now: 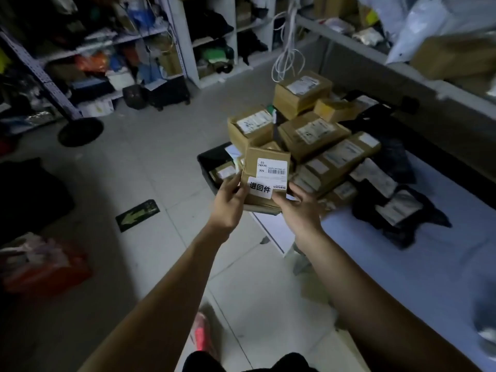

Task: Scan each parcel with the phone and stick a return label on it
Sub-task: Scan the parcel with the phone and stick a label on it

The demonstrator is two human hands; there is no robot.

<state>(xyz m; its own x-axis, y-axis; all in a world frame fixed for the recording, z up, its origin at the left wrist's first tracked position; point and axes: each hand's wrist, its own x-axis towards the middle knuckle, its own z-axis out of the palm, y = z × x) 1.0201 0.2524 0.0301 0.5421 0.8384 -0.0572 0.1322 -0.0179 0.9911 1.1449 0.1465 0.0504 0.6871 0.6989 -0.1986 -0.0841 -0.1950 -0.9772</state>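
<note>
The left grip [230, 194] and the right grip [300, 208] are clamped on a small box [251, 162], held at the left edge of the desk [402, 264], near a pile of boxes [314, 132]. A white label [259, 191] lies on its near corner.

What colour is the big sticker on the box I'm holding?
The sticker on the box is white with bold black characters, best in head view.

Held parcel [264, 178]: white return label [259, 188] at near-left corner reads "退回件" in large black characters. Shipping label [271, 167] just beyond it, same face, reads "MX" and "MXRC 03"; barcode digits too small to read. Labels on boxes [314, 132] behind held parcel blurred, unreadable. Floor sign [137, 215] left of held parcel shows arrow only.
</note>
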